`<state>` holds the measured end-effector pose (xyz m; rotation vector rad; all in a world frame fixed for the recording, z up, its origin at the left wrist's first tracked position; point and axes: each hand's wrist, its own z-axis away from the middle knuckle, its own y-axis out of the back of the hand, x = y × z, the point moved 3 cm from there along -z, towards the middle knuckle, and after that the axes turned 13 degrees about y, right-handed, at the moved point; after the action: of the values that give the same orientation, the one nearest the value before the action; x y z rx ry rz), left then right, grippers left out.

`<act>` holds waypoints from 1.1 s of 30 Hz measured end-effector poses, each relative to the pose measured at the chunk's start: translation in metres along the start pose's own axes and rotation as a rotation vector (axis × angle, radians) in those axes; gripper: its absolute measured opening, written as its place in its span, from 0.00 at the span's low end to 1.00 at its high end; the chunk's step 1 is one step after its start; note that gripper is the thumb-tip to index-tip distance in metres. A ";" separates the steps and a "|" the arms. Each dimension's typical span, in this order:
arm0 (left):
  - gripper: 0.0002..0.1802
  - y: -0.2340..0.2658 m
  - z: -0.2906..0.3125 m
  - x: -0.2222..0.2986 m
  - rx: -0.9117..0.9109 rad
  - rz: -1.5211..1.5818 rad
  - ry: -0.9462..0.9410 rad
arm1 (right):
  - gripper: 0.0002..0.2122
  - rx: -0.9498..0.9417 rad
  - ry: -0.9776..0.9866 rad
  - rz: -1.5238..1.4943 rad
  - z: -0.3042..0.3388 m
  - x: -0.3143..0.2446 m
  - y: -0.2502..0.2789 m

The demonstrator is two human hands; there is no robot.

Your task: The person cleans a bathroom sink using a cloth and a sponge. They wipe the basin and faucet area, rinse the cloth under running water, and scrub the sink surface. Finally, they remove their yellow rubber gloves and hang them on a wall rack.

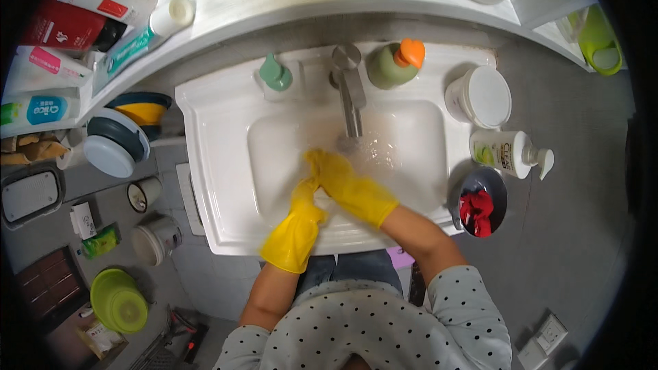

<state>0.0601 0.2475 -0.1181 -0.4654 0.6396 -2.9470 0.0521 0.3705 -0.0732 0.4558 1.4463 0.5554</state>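
Observation:
Both my hands wear yellow rubber gloves and meet over the front half of the white sink (226,212). My left hand (306,209) reaches up from below, its fingers pressed against the other glove. Across its fingertips lies my right hand (343,181), bent inward from the right. Motion smears the fingers of both, and anything between them is hidden. Just beyond the gloves, water runs from the grey metal faucet (351,99) and splashes in the basin.
A green pump bottle with an orange top (396,65) stands right of the faucet, a small green pump head (275,74) left of it. Along the right rim are a white tub (480,96), a white pump bottle (506,152) and a dark bowl holding red cloth (478,212). A curved shelf (288,7) overhangs the back.

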 end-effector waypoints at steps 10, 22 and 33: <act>0.21 -0.006 0.010 0.040 0.307 -0.588 -0.052 | 0.25 0.036 -0.532 -0.287 0.019 0.051 0.045; 0.24 -0.012 -0.005 0.053 0.306 -1.015 -0.355 | 0.19 -0.131 -0.176 0.531 0.051 0.118 0.025; 0.21 0.007 -0.052 0.012 0.023 0.075 0.173 | 0.17 0.337 -0.543 -0.506 0.047 0.119 0.032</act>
<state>0.0323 0.2594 -0.1629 -0.1807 0.6245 -2.9410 0.1010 0.4702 -0.1445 0.4386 1.0647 -0.2152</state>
